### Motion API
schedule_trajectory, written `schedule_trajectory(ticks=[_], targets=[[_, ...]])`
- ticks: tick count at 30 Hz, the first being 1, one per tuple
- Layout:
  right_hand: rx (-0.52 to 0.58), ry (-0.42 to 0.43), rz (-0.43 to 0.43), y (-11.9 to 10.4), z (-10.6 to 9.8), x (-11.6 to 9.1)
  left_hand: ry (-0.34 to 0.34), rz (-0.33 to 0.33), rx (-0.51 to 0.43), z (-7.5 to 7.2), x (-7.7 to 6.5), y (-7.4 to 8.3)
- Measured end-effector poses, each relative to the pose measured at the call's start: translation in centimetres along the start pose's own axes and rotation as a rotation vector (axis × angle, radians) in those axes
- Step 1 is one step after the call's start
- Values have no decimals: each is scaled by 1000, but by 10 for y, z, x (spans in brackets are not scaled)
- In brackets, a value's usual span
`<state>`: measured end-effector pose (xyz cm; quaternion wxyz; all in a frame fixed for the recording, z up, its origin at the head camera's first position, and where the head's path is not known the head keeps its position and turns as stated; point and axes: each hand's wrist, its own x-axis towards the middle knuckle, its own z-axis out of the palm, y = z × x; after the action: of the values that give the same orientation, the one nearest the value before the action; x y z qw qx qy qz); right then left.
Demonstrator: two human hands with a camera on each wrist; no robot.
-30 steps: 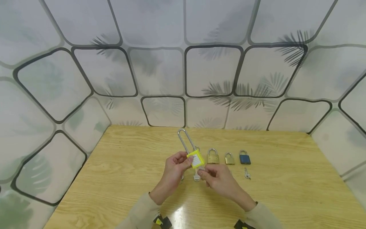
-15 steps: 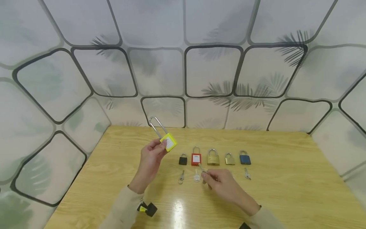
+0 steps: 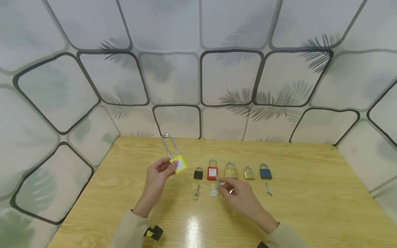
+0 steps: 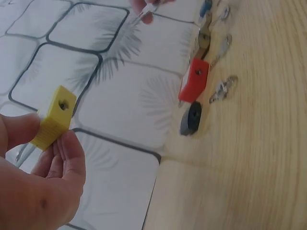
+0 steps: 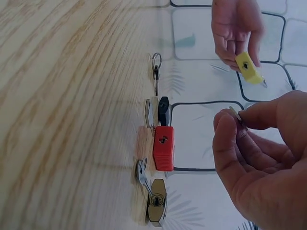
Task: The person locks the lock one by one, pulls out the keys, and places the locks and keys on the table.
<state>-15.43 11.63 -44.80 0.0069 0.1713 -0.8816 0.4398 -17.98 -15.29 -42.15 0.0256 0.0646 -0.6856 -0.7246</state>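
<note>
My left hand holds a yellow padlock by its body between thumb and fingers, above the left part of the table. The padlock's long metal shackle points up and tilts left. In the left wrist view the keyhole faces outward with nothing in it. My right hand pinches a small key between thumb and fingertips, in front of a red padlock. From the right wrist, only a bit of that key shows. The two hands are well apart.
In a row on the wooden table stand a black padlock, the red one, two brass padlocks and a blue padlock. Keys lie before several of them. Patterned fabric walls enclose the back and sides.
Both hands were together at the yellow padlock, the key end at its base. My left hand has moved left with the padlock, then dipped slightly; my right hand keeps the key, now tilted more upright.
</note>
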Motion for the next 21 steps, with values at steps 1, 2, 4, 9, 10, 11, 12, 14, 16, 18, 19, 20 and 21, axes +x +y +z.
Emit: schedule_trajectory(ticks=[1,2,4,9,10,11,12,14,16,18,19,20,21], targets=[[18,0,16,-1,0,0,6,0,35,-2,-1,-1],[36,1,26,-1,0,0,11,-2,67,-4,-2,-2],[52,-2,17,-2,1,1,19,-6,108,-8,-3,-3],[43,-49,-89,0,8,6,56,-30,147,-20,-8,-4],[41,-63,-105,0,10,8,62,-37,147,-23,-10,-4],[44,-77,-115,-1,12,9,67,-40,148,-25,-11,-4],[43,-90,-123,-1,14,10,73,-43,146,-28,-12,-4],[40,-116,-135,-3,18,12,86,-43,144,-31,-13,-4],[43,-139,-144,-5,21,12,95,-45,139,-34,-15,-5],[50,-159,-154,-7,24,12,103,-49,140,-37,-16,-6],[55,-169,-162,-9,26,12,107,-52,142,-38,-17,-7],[59,-178,-167,-10,28,12,110,-56,145,-39,-18,-7],[56,-183,-171,-11,29,12,113,-59,150,-40,-19,-8]])
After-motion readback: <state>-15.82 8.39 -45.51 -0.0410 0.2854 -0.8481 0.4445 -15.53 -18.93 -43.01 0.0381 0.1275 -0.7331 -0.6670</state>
